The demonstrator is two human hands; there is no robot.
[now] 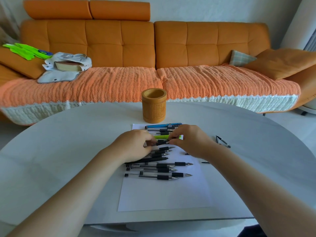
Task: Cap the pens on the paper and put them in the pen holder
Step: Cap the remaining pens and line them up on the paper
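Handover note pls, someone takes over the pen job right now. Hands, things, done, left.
Left hand: grips one end of a black pen above the paper.
Right hand: pinches the same pen's tip end; probably capping, but the cap is hard to see.
Pen holder: upright beyond the paper, no pens sticking out.
Uncapped pens: lying in a row on the paper, tips to the right; more lie at its far edge.
Done: nothing in the holder yet.
Left: cap every pen and put them all in the holder.
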